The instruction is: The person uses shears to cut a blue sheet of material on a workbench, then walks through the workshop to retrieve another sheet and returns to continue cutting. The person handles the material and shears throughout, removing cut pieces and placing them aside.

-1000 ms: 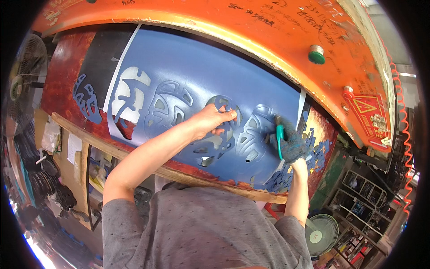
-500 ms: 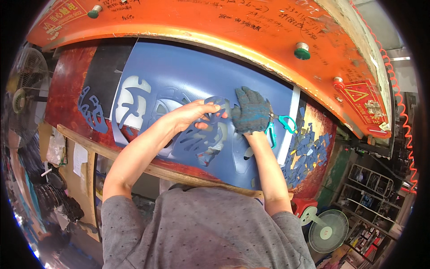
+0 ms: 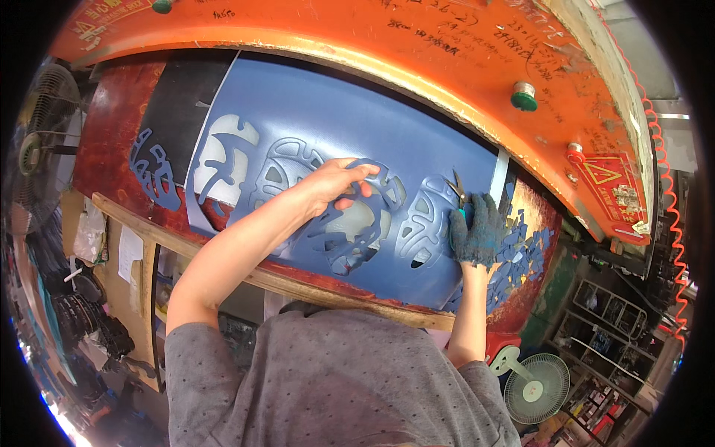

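Note:
My left hand (image 3: 339,184), bare, pinches the edge of a blue cut-out piece (image 3: 387,186) with slots in it, lifted over the middle of a large blue sheet (image 3: 357,104). Part of that piece lies behind my fingers. My right hand (image 3: 477,235), in a dark knitted glove, is closed around the handles of a pair of scissors (image 3: 459,186) at the sheet's right side. The open blades point away from me; the glove hides most of the teal handles. Beside the glove, a pressed slotted outline (image 3: 424,216) shows in the sheet.
A heap of small blue scraps (image 3: 521,249) lies at the right end of the red table. Another slotted blue piece (image 3: 155,175) is at the left. An orange machine beam (image 3: 335,37) with knobs spans the far side. Fans stand left and right.
My right hand has moved right and nearer me, from beside my left hand onto the scissors, whose blades now show. My left hand still holds the blue piece, shifted slightly.

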A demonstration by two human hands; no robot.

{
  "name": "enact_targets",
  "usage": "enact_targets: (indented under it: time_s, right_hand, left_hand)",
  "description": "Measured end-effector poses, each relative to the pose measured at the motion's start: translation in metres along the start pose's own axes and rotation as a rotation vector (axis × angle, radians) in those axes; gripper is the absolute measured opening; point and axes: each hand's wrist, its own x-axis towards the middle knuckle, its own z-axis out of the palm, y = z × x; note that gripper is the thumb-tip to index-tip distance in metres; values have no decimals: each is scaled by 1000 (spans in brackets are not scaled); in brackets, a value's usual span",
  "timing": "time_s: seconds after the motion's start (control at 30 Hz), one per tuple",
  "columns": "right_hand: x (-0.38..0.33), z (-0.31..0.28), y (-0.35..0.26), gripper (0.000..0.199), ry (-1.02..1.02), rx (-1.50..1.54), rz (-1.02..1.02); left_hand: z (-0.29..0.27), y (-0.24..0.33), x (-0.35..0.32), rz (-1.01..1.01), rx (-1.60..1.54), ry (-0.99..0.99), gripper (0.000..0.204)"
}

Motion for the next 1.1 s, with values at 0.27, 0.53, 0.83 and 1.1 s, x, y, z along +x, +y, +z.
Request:
enact_targets:
  time_s: [0.27, 0.53, 0.83, 1.1]
  right_hand:
    - [-10, -15, 29, 47, -269, 115, 43]
    - [0, -28, 12, 47, -397, 63, -16]
    - [12, -23, 1, 51, -427, 1076, 519]
    - [48, -9, -35, 30, -1007, 1466, 811]
  left_hand:
    - [12, -13, -13, 218, 271, 96, 37]
    - [4, -4, -8, -46, -38, -22, 39]
    - [0, -9, -11, 7, -43, -88, 36]
    - [-9, -4, -11, -20, 87, -186, 35]
